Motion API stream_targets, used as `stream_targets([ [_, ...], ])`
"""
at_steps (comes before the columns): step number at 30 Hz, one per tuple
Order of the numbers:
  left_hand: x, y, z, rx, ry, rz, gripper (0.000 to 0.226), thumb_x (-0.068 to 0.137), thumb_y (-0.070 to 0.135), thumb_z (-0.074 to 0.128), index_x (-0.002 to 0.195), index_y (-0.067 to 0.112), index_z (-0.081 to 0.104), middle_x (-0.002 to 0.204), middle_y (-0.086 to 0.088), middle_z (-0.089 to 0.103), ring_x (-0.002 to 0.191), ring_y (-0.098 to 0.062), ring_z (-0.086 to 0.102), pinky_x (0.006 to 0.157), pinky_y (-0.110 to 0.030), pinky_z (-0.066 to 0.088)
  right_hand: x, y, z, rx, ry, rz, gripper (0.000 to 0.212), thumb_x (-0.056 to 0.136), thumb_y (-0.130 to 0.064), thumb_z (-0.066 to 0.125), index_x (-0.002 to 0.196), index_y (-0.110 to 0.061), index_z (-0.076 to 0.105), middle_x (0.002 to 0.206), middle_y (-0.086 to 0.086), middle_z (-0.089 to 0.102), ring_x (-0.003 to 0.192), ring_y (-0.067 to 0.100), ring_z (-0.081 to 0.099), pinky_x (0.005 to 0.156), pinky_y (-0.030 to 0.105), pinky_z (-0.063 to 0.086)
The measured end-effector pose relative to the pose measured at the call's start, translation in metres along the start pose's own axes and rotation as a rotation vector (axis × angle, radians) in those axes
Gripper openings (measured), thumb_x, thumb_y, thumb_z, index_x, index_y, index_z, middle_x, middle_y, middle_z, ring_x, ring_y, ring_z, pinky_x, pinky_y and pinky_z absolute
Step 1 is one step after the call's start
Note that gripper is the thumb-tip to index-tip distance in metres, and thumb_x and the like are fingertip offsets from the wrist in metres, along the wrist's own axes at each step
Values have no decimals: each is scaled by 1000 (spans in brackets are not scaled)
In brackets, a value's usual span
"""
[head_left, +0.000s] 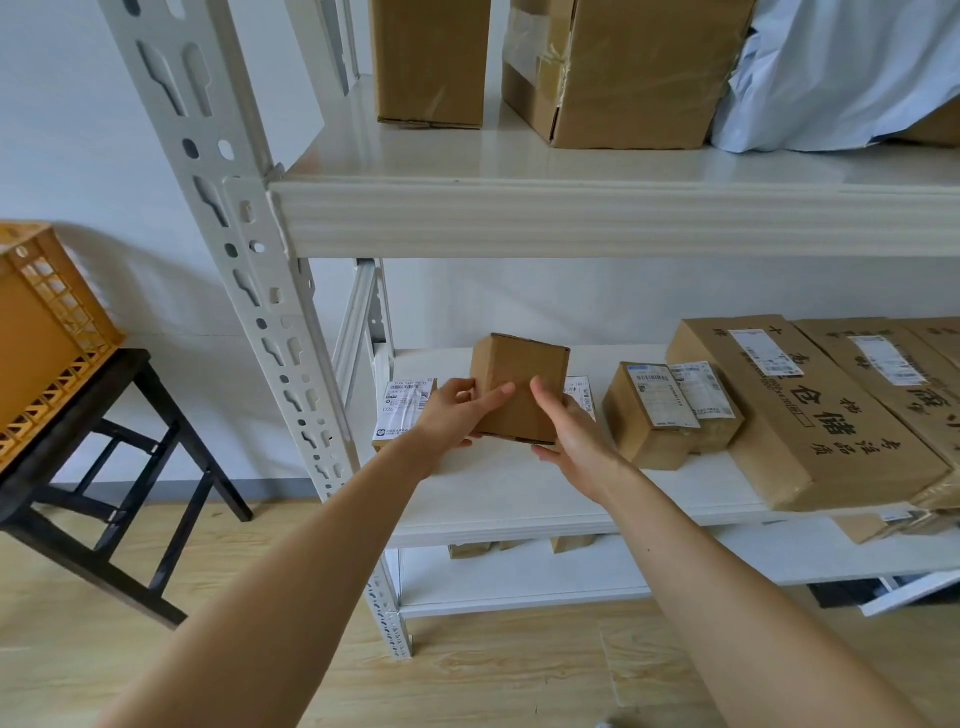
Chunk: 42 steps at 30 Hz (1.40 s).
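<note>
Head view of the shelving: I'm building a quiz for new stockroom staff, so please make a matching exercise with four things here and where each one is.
Things
1. small plain box
2. orange crate
3. pale blue bag
4. labelled box

Places
A. on the black table, far left
B. on the upper shelf, at the right
C. held by the left hand and the right hand
D. on the middle shelf, right of the hands

Pairs: 1-C, 2-A, 3-B, 4-D.
</note>
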<state>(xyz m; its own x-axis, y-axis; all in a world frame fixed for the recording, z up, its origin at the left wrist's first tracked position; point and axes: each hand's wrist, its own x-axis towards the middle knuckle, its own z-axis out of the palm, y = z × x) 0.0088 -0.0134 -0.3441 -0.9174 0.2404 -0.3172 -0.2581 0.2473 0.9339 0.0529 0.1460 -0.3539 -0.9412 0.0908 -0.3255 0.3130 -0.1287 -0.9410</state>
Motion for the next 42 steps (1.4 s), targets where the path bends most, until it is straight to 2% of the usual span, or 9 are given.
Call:
stream_targets([
  [3,-2,0,3,5,45,-9,67,85,56,69,136,19,46,123,0,60,93,-13,62,86,-34,52,1,0,4,-45,102,-51,53,90,-53,62,133,-25,50,129,-3,62,120,17,57,99,38,47],
  [8,-1,-6,9,-92,54,-44,66,85,56,70,133,17,45,125,-5,60,109,-22,61,79,-33,57,-1,3,14,-41,146,-59,48,91,-53,61,129,-28,47,117,-13,57,113,13,51,101,45,46],
  [18,8,-8,-19,-192,-54,-53,80,78,84,49,119,16,61,76,3,49,61,-14,44,63,-27,39,-4,-12,5,-170,13,-53,62,91,-66,45,142,-31,47,140,-14,52,132,12,44,113,42,35],
  [22,7,-6,-24,-42,-119,-14,94,66,90,55,131,22,60,104,3,60,80,-15,52,82,-34,42,-4,-5,3,-183,40,-147,26,89,-45,68,113,-36,65,116,-12,69,115,8,59,107,36,41],
  [26,7,-13,-21,41,-192,14,113,55,70,85,151,41,35,133,4,61,120,-18,60,105,-43,47,-1,-6,4,-164,149,-139,37,88,-56,64,111,-28,66,108,-13,67,112,12,58,97,29,40],
  [30,5,-12,-14,81,-145,97,96,77,34,84,151,39,24,122,3,52,109,-14,58,91,-30,50,3,-6,7,-76,184,-71,67,80,-77,54,118,-23,64,113,-2,70,111,19,63,104,42,48],
  [35,6,-8,-19,39,-165,124,92,75,51,81,147,51,25,135,-1,48,117,-23,57,103,-45,50,0,-4,10,125,115,-59,76,71,-70,63,131,-23,56,120,4,70,111,22,66,99,41,53],
  [39,4,-6,-17,-51,-143,104,87,74,66,72,145,56,22,136,-1,49,119,-25,58,103,-50,50,-3,-5,13,46,104,-120,31,87,-39,73,112,-22,65,112,-2,72,106,13,66,86,27,55],
  [42,5,-9,-11,-113,-111,61,75,83,62,65,145,55,24,138,-1,51,117,-24,60,101,-49,52,-3,-4,13,37,147,-163,21,88,-32,73,104,-20,66,101,-6,72,90,3,68,67,16,54],
])
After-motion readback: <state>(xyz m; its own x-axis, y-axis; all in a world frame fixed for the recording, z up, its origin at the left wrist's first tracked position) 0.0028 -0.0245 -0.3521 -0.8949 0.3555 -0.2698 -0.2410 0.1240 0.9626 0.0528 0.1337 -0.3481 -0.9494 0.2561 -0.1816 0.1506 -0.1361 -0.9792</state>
